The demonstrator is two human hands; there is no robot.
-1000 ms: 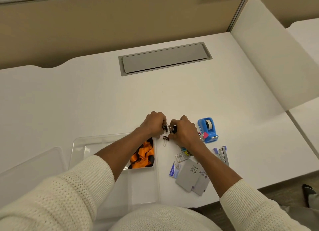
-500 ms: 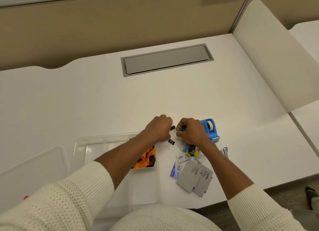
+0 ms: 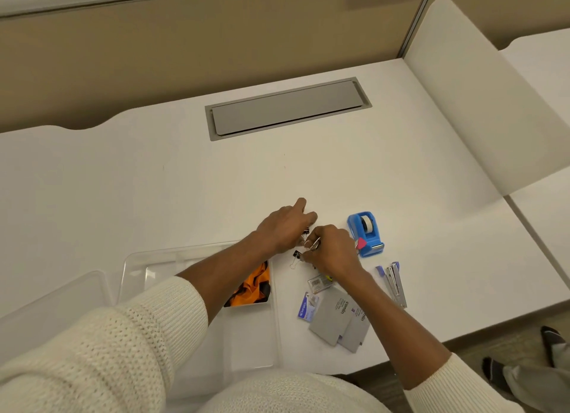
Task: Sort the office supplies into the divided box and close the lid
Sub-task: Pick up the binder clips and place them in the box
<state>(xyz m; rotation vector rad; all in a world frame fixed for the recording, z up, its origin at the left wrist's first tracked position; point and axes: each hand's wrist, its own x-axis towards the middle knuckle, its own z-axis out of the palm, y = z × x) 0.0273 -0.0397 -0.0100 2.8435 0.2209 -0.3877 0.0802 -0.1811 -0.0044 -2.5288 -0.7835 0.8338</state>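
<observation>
Both hands meet over the middle of the smooth white desk (image 3: 308, 172), just past the box's far right corner. The left hand (image 3: 285, 227) is loosely curled, index finger stretched forward, with a small black binder clip (image 3: 306, 230) showing at its fingertips; whether it truly grips it I cannot tell. The right hand (image 3: 331, 249) is pinched shut around a bit of shiny wire, which looks like a clip's handle, too small to be sure. One more black binder clip (image 3: 296, 254) lies loose on the desk just beside the right hand's fingers, its wire loops pointing toward the near edge.

The divided box (image 3: 197, 252) is clear, glossy plastic, rectangular with rounded corners, sitting near the front edge at the left. One compartment on its right side holds crumpled orange and black material (image 3: 253, 289). The clear lid (image 3: 52, 301) lies flat to the box's left, off.

To the right stands one blue plastic tape dispenser (image 3: 365, 234), rounded, roll of pale tape on top, long axis running away from the person. One slim metal stapler (image 3: 395, 284) with purple trim lies nearer, long axis also front to back, slightly tilted. Two flat grey packs (image 3: 333, 318) overlap near the edge, one small blue and white card (image 3: 305, 308) beside them, and one tiny clear box (image 3: 317, 283) sits above that. Cream knitted sleeves (image 3: 123, 345) are ribbed at the cuffs.
</observation>
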